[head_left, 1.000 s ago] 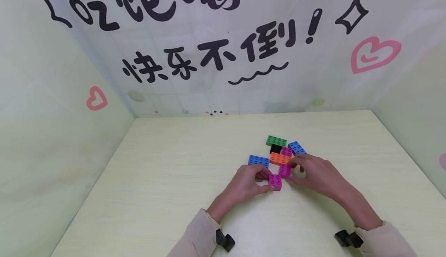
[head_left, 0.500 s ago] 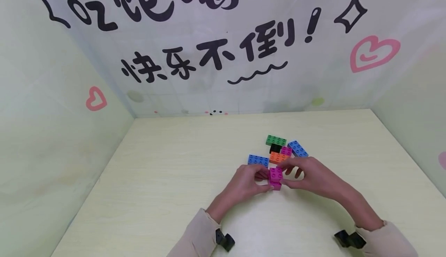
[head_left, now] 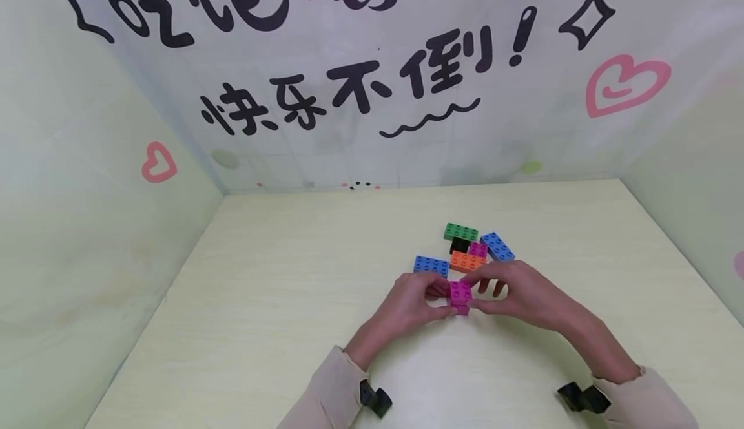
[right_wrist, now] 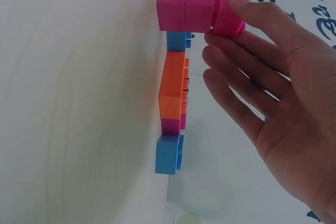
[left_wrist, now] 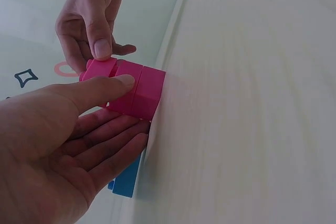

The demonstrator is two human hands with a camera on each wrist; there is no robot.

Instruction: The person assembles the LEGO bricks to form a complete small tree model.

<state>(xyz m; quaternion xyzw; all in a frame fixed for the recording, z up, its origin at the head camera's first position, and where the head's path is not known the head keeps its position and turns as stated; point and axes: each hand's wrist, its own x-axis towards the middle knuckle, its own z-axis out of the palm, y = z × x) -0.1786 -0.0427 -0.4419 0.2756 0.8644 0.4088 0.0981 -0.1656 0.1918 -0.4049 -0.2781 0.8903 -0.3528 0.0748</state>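
Observation:
A short stack of magenta toy building bricks (left_wrist: 149, 94) stands on the table between both hands. Its two lower bricks (right_wrist: 173, 6) sit flush together; a narrow gap shows under the top brick (right_wrist: 231, 14), which is slightly tilted. The left hand (head_left: 413, 303) pinches the lower part between thumb and fingers, its thumb on the middle brick. From the other side, the right hand (head_left: 526, 296) pinches the top brick by thumb and index finger, its other fingers held loosely away. In the head view the top brick mostly hides those below.
Just beyond the hands lie an orange brick (head_left: 467, 261), a smaller magenta brick (head_left: 478, 250), a black brick (head_left: 460, 245) and a green brick (head_left: 461, 232). One blue brick (head_left: 431, 265) is at the left, another blue brick (head_left: 497, 247) at the right. A printed cloth (head_left: 360, 157) hangs behind the table.
The right hand has carried a magenta brick left from beside the orange one onto the magenta bricks in the left hand. Over the last half second it has settled slightly lower.

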